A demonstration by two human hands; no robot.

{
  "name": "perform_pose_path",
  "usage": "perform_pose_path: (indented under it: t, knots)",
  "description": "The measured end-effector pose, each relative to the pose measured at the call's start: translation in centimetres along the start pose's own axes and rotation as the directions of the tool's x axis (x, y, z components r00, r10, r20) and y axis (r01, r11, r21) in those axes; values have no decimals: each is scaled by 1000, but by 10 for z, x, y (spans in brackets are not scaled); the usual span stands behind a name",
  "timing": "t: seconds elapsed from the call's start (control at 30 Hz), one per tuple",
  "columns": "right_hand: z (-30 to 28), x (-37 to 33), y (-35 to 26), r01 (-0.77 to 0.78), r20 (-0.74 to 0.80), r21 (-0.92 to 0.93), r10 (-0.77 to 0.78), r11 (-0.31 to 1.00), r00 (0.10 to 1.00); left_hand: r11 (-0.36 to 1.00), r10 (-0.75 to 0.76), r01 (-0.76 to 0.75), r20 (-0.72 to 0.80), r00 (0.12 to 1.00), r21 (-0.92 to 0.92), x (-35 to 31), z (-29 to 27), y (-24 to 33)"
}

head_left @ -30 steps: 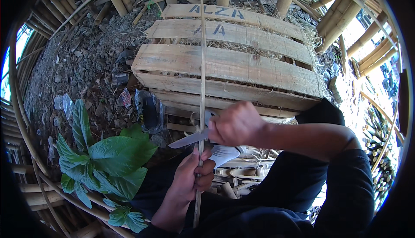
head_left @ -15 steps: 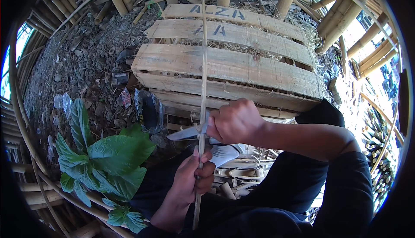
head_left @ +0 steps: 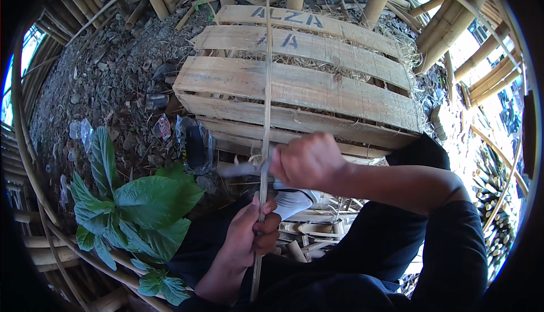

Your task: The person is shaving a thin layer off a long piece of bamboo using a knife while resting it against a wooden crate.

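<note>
Crate (head_left: 340, 94) beyond; left hand (head_left: 245, 233) clasps strip (head_left: 268, 85), fingers curled; right hand (head_left: 310, 159), fisted, apparently grips blurred knife (head_left: 237, 170): shave shallowly.

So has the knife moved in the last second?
Yes. The blurred blade of the knife in the right hand has shifted away from the person, closer to the wooden crate.

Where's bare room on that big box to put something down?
On the pale slatted wooden crate, boards are mostly bare left and right of the long, thin tan strip, with gaps between. Crowded: around the right hand and blurred grey knife; lower left, by the broad-leaved green plant.
</note>
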State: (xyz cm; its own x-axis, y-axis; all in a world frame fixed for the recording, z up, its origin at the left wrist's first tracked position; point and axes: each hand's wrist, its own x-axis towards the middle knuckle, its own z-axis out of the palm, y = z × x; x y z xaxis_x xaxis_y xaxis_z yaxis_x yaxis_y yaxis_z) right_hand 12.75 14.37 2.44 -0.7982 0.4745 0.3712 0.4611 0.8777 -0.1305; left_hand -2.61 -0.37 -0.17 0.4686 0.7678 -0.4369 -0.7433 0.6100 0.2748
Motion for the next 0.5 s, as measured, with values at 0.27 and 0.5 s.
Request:
perform_pose_path:
  t: [0.27, 0.5]
  knots:
    - [-7, -1, -9, -45, 98, -1, 45, 999, 994, 1000, -5, 5, -23, 1000, 2, -1, 0, 3]
    - [-5, 7, 2, -174, 78, -87, 181, 981, 980, 1000, -14, 14, -10, 1000, -5, -2, 1, 0]
